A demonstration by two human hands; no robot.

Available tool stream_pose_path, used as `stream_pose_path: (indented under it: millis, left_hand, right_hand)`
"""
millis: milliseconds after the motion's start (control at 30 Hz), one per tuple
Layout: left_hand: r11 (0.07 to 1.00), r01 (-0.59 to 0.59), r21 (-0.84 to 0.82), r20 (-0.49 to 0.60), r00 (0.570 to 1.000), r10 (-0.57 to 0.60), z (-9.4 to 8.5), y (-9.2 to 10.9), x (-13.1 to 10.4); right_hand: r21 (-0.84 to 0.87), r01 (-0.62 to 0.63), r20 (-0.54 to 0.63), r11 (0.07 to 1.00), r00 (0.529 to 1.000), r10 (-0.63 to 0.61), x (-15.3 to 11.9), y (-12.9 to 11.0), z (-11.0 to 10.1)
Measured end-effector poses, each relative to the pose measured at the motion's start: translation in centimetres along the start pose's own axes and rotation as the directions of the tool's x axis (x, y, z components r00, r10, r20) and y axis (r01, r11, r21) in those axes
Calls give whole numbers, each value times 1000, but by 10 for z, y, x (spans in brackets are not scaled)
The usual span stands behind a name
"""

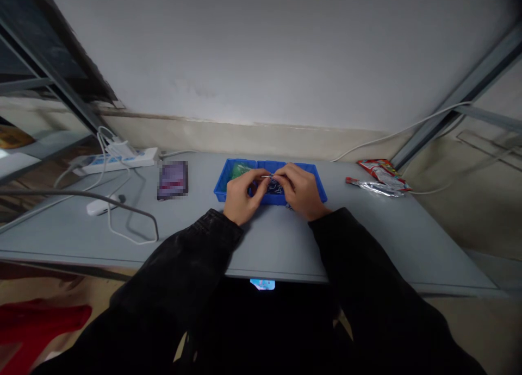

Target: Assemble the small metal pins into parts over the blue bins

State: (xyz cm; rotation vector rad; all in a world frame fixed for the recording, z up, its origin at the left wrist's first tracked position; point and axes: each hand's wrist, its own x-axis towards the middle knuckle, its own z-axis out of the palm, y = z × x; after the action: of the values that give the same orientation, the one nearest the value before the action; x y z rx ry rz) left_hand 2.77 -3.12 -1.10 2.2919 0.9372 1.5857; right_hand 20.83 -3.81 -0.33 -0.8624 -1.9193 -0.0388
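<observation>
A blue compartment tray (274,200) lies on the grey table. Small metal pieces (274,187) fill its middle compartment, and something green (240,170) shows in the left one. Above the middle, my left hand (243,197) pinches a thin metal piece (266,176) between thumb and fingertips. My right hand (298,189) meets it from the right, its fingers closed at the other end of that piece. What exactly the right fingertips grip is too small to tell. Both hands partly cover the tray.
On the left of the table (277,244) are a white power strip (142,158), cables, a white device (99,206) and a purple packet (172,180). Red and silver wrappers (381,187) lie at the right. A wall rises behind; metal posts stand on both sides.
</observation>
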Motion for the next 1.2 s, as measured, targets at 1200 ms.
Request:
stream_pose_path:
  millis: [1200]
  left_hand:
    - [997, -79, -7, 57, 995, 79, -1, -5, -1]
  right_hand:
    - [-77, 47, 177, 996, 984, -33, -4, 0, 2]
